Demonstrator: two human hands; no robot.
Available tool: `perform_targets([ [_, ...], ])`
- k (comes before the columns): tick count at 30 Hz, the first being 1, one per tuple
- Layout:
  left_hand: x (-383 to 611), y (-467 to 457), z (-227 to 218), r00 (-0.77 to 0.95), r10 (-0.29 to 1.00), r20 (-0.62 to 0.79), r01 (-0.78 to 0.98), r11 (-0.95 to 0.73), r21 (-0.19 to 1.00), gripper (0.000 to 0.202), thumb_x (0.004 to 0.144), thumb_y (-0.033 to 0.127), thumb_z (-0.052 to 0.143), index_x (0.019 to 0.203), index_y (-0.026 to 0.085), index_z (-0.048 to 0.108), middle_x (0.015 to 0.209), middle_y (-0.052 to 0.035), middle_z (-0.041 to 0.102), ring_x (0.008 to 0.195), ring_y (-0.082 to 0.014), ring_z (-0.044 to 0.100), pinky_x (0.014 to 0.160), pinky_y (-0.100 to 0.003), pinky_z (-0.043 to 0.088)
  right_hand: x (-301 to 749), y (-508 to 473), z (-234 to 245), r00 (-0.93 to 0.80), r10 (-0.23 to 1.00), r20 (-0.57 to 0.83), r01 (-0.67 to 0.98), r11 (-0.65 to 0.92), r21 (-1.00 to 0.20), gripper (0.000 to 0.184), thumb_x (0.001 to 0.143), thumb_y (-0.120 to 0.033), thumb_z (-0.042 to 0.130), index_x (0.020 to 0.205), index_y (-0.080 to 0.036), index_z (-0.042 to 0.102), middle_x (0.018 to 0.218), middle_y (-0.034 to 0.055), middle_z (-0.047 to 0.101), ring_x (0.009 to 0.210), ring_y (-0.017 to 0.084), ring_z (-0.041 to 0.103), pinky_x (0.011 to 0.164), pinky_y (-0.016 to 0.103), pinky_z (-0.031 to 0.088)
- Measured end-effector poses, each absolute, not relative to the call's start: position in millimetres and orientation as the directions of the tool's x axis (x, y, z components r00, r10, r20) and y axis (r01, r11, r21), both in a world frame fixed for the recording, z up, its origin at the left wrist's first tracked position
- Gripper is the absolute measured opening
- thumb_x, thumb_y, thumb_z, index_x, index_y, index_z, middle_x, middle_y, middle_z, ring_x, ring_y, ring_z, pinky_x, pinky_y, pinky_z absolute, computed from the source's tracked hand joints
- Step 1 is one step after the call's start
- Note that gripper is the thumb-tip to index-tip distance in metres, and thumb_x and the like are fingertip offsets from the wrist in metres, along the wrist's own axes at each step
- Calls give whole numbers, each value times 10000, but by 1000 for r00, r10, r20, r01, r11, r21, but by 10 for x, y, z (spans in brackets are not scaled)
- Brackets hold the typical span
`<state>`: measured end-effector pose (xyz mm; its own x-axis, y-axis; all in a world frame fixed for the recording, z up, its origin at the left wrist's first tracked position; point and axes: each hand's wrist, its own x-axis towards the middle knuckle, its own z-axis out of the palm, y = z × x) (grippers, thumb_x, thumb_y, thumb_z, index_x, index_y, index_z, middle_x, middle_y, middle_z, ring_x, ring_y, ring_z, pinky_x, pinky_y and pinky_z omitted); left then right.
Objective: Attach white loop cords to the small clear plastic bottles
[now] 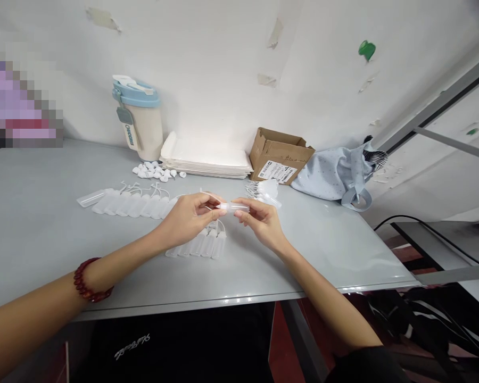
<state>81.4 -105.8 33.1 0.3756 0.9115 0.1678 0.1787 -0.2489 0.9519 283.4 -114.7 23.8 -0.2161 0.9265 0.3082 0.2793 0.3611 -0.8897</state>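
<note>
Above the middle of the table, a small clear plastic tube [235,207] with a white end lies level between my two hands. My left hand [191,215] pinches the white end, and a thin strap shows by its fingers. Around the clear end, my right hand [261,219] has its thumb and fingertips closed. Beneath and behind my left hand lie a row of similar tubes with looped straps [131,205] and a nearer row of tubes [197,246], both partly covered. Small white caps [154,171] are piled farther back on the left.
A cream cup with a blue lid [146,122] stands by the wall. Beside it are stacked white envelopes [207,159], an open cardboard box [279,157] and a light-blue cloth bag [331,173]. More strapped white pieces [265,190] lie before the box on the grey table [323,255].
</note>
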Motion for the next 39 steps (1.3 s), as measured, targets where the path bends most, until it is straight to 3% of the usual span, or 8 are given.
perform_targets([
  [4, 818, -1039, 350, 350, 928, 130, 222, -217, 951, 355, 773, 428, 656, 986, 144, 663, 1004, -93, 697, 827, -211, 662, 747, -334, 550, 2843, -1128, 238, -196, 919, 342, 294, 388, -873, 233, 784, -331, 684, 991, -237, 736, 863, 29, 680, 720, 130, 563, 612, 270, 458],
  [10, 734, -886, 362, 155, 977, 144, 312, -186, 932, 390, 771, 386, 625, 1068, 132, 620, 963, -95, 672, 808, -207, 658, 686, -334, 555, 3048, -938, 223, 102, 921, 375, 345, 321, -882, 339, 802, -399, 643, 1065, -198, 716, 943, 42, 705, 712, 133, 579, 646, 281, 471],
  [13, 630, -749, 337, 68, 984, 166, 341, -179, 923, 351, 760, 348, 617, 1035, 131, 619, 956, -101, 671, 791, -211, 659, 670, -336, 550, 3250, -797, 189, 167, 832, 530, 548, 368, -751, 353, 832, -401, 592, 1091, -188, 704, 982, 60, 705, 826, 178, 603, 695, 305, 480],
  [16, 506, -620, 322, 6, 969, 245, 406, -227, 885, 348, 778, 319, 578, 1066, 128, 617, 964, -111, 679, 855, -236, 654, 684, -340, 546, 3438, -664, 129, 99, 751, 653, 735, 387, -556, 328, 856, -359, 552, 1095, -188, 699, 944, 75, 713, 897, 214, 594, 802, 366, 473],
  [20, 299, -484, 327, -29, 934, 357, 683, -242, 689, 287, 839, 274, 484, 1042, 154, 648, 1050, -94, 689, 948, -246, 627, 853, -362, 493, 3607, -507, 30, 2, 716, 698, 845, 372, -384, 307, 874, -326, 524, 1079, -181, 700, 982, 92, 721, 901, 237, 595, 882, 425, 446],
  [25, 14, -309, 284, 228, 904, 362, 921, -321, 220, 382, 880, 219, 365, 1022, 37, 669, 1042, -187, 667, 1060, -319, 535, 932, -406, 415, 3712, -378, -57, -53, 746, 664, 880, 350, -322, 303, 898, -268, 478, 1082, -175, 699, 1030, 107, 727, 906, 245, 612, 888, 438, 441],
  [27, -69, -239, 248, 267, 906, 328, 935, -326, 138, 391, 873, 196, 354, 1008, 27, 680, 1021, -194, 669, 1016, -310, 548, 931, -400, 406, 3731, -353, -76, -63, 757, 651, 881, 348, -320, 306, 902, -237, 463, 1087, -177, 699, 1057, 107, 724, 927, 243, 616, 897, 436, 442],
  [39, -136, -128, 236, 242, 954, 179, 946, -273, 177, 438, 807, 239, 411, 1074, 22, 683, 1098, -195, 682, 1037, -323, 573, 942, -382, 390, 3740, -314, -108, -94, 737, 670, 874, 382, -299, 312, 910, -237, 463, 1135, -203, 677, 1184, 102, 679, 1077, 246, 608, 979, 454, 427],
])
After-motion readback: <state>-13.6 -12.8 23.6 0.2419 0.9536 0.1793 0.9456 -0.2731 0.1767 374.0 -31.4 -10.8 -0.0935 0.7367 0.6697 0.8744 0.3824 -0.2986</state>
